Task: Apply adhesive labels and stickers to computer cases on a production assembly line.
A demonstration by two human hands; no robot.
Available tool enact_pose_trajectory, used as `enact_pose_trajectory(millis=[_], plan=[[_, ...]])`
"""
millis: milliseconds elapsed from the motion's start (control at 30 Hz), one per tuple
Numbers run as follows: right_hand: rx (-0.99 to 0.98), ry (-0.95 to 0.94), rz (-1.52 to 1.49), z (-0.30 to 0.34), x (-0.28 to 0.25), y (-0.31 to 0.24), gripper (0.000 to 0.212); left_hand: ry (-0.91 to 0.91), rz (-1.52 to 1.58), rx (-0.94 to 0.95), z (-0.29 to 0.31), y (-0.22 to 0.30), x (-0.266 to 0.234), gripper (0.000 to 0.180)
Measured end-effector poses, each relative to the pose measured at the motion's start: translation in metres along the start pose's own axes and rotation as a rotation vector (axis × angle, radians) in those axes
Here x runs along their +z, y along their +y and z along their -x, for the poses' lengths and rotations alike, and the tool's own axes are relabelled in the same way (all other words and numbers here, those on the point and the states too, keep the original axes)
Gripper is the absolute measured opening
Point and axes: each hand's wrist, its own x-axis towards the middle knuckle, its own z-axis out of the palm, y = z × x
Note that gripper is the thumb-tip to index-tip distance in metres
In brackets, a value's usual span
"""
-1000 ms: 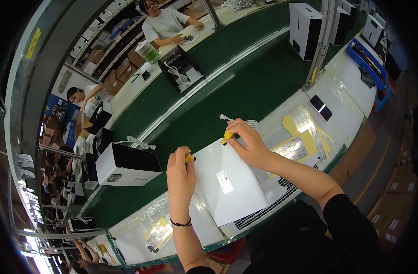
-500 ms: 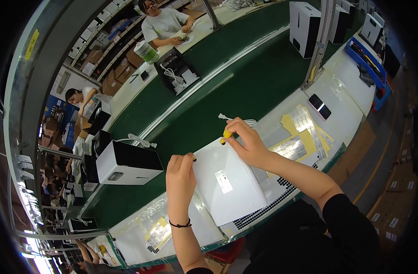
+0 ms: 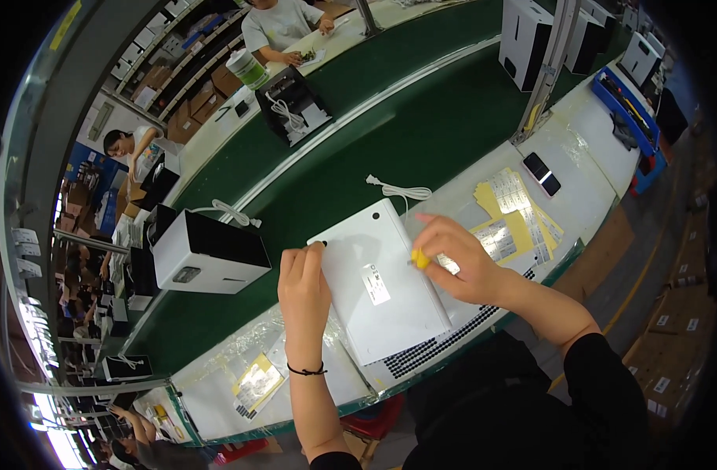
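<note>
A white box-shaped casing (image 3: 351, 305) lies in front of me, a printed label (image 3: 376, 283) on its upper face. My left hand (image 3: 304, 286) grips its far left corner with the fingers pressed together. A small round black pad (image 3: 324, 244) shows at those fingertips. Another black pad (image 3: 376, 215) sits on the far right corner. Over the casing's right edge is my right hand (image 3: 460, 262), fingers bent and apart, partly blurred. It has yellow covering (image 3: 420, 258) at a fingertip, and I see nothing held. Rows of black pads (image 3: 421, 352) lie along the casing's near edge.
Yellow-backed label sheets (image 3: 511, 219) and a phone (image 3: 541, 174) lie to the right. A white cable (image 3: 401, 190) rests beyond the casing on the green conveyor (image 3: 429, 141). Another black-and-white machine (image 3: 210, 254) stands at left. A metal post (image 3: 543, 86) rises at far right.
My right hand has left the casing's far right corner and come nearer and to the right, uncovering the black pad there. My left hand stays at its corner.
</note>
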Motion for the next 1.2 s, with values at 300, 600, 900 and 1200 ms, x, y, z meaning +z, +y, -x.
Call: enact_pose_trajectory(millis=[300,600,900,1200], plan=[[0.022,-0.456,0.158,0.027,-0.013,-0.043,0.017,0.380,0.632,-0.372,0.040,0.020,-0.012,0.046],[-0.231,-0.515,0.434,0.022,-0.009,-0.050,0.018,0.451,0.893,-0.425,0.115,0.055,-0.047,0.055],[-0.246,-0.403,0.433,0.058,-0.015,-0.044,0.027,0.454,0.937,-0.585,0.152,0.069,-0.046,0.056],[0.644,-0.095,-0.347,0.084,0.050,-0.048,0.078,0.363,0.838,-0.453,0.142,0.070,-0.029,0.054]])
